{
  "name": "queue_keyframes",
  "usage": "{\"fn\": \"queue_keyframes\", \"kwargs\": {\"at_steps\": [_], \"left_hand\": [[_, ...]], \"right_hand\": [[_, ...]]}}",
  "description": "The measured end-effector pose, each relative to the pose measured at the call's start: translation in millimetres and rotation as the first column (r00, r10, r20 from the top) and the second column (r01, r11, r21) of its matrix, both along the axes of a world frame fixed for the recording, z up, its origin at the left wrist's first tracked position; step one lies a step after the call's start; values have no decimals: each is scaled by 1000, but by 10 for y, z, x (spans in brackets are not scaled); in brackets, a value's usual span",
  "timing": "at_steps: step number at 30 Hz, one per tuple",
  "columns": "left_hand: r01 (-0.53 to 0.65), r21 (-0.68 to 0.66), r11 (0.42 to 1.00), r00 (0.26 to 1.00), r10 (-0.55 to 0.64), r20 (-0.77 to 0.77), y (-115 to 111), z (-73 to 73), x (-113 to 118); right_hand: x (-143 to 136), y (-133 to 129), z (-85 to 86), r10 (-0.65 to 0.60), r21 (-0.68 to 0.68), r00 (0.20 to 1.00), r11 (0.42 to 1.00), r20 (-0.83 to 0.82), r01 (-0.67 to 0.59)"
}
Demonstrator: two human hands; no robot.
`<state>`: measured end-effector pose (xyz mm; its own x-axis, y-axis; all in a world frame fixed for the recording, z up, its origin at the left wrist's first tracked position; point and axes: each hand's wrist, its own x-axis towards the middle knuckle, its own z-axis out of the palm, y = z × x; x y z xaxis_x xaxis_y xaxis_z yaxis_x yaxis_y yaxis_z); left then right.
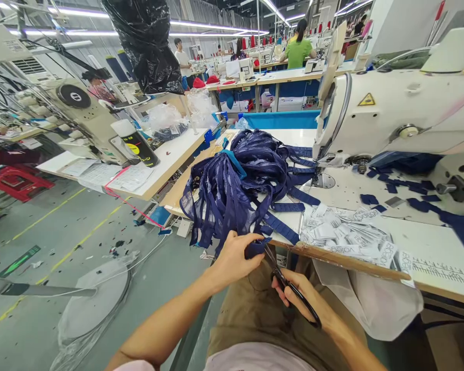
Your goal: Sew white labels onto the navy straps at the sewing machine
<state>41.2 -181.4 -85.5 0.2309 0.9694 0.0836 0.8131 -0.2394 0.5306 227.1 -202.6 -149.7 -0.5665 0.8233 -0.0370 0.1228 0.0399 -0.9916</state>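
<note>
Between the thumb and fingers of my left hand (237, 258) is a navy fabric strap (254, 249), held just off the table's front edge. My right hand (299, 293) grips black-handled scissors (285, 283), their blades pointing up at the strap's end beside my left fingertips. Whether the blades touch the cloth I cannot tell. Behind my hands a large heap of navy straps (261, 165) lies on the sewing table, bound with a teal band (235, 164). Several strap ends (280, 226) stick out to its right, towards the sewing machine (406, 111).
White printed labels (344, 232) are piled at the table's front edge, right of the straps. Navy scraps (400, 185) lie under the machine arm. A second table at left bears a spray can (135, 143) and papers (116, 175). Other people work farther back.
</note>
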Motion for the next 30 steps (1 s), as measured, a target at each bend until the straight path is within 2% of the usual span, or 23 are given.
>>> {"fn": "queue_keyframes", "kwargs": {"at_steps": [6,12,16,20,22,26,30], "left_hand": [[31,88,996,999,-30,-20,78,-122,5],[57,162,985,998,-56,-8,78,-170,-14],[37,145,989,998,-44,47,81,-184,-29],[-67,64,996,974,51,219,97,-180,-63],[-93,-31,995,932,98,348,110,-158,-84],[-21,-259,966,775,179,606,130,-96,-111],[26,-347,938,642,251,724,137,-79,-117]], "right_hand": [[-82,-28,-224,39,-72,992,996,-122,-48],[-149,-54,-303,66,-164,941,978,-332,-127],[-171,-66,-350,12,-202,926,975,-378,-95],[-171,-88,-376,-50,-160,935,987,-351,-7],[-168,-92,-384,-61,-143,945,990,-321,15],[-182,-44,-373,-56,-184,944,983,-325,-5],[-230,41,-301,-84,-273,929,962,-361,-19]]}}
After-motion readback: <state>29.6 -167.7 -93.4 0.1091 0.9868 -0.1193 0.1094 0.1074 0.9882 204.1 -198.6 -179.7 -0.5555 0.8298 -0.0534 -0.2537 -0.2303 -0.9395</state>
